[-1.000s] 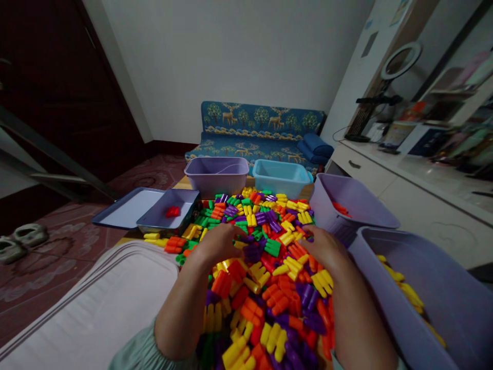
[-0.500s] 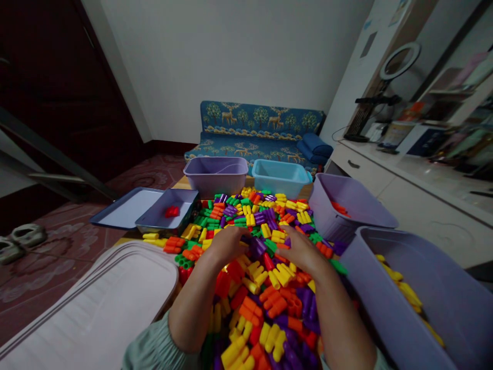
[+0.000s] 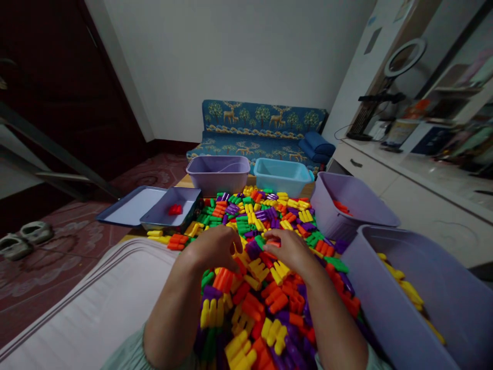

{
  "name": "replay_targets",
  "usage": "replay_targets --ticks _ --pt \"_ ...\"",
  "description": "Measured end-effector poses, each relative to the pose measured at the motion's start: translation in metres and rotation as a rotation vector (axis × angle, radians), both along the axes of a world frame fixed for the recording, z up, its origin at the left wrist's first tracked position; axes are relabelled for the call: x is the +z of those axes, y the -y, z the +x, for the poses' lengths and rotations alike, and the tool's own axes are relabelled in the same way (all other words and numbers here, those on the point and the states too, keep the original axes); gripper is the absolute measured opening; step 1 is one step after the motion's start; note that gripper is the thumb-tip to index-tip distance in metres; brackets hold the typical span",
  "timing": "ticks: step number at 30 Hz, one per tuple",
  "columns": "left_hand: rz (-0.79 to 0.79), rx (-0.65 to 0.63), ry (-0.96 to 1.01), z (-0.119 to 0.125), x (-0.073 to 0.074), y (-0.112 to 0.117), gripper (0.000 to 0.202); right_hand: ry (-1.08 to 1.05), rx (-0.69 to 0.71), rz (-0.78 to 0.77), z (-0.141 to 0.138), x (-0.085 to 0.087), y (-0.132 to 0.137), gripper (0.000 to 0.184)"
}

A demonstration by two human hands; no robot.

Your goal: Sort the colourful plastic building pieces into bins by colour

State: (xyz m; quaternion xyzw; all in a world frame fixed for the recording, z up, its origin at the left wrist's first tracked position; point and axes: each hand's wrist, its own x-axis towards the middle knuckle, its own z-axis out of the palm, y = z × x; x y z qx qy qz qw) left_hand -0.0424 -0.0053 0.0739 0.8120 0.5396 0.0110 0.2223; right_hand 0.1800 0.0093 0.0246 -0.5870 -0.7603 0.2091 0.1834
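A deep pile of plastic building blocks in yellow, orange, red, green and purple covers the table. Over its middle, my left hand is bent down at the wrist, its curved fingers apart and nothing visibly gripped. Facing it across a small gap, my right hand reaches in with parted fingertips. An orange-red block shows between those fingers, beside a green block and a purple block. Whether the right fingertips touch the orange-red block is hard to make out.
Purple bins and a light blue bin stand along the far edge. At right, one purple bin contains red pieces and a nearer bin yellow ones. An open tin with red blocks lies left, behind pale stacked lids.
My left hand has shifted left and slightly nearer. My right hand has moved a little left, its fingers closer together around an orange-red block. The view has turned slightly.
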Motion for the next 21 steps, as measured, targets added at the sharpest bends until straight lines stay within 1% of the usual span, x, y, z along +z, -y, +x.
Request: replay_targets --ticks 4,6,8,9,11,14,18,21 --pt "0.033 0.024 -0.150 0.017 -0.011 0.008 0.048 0.188 0.024 -0.043 0.002 0.007 0.006 0.051" --pt "0.037 0.018 -0.187 0.025 -0.017 0.011 0.056 0.204 0.034 -0.072 0.003 0.008 0.007 0.058" --pt "0.057 0.025 -0.201 0.030 -0.021 0.013 0.055 0.168 0.048 -0.082 0.003 0.006 0.006 0.060" --pt "0.073 0.046 -0.199 0.032 -0.023 0.012 0.050 0.139 0.053 -0.078 0.003 0.004 0.005 0.059" --pt "0.114 0.127 -0.160 0.034 -0.028 0.008 0.040 0.071 0.053 -0.062 0.003 -0.002 0.001 0.054" --pt "0.175 0.236 -0.005 0.036 -0.038 -0.004 0.037 -0.057 0.046 -0.048 0.003 -0.012 -0.005 0.051" --pt "0.202 0.252 0.318 0.036 -0.056 -0.021 0.043 -0.139 -0.003 -0.018 0.003 -0.019 -0.009 0.061" --pt "0.154 0.293 0.593 0.036 -0.069 -0.028 0.050 -0.145 -0.032 0.016 0.001 -0.019 -0.010 0.063"
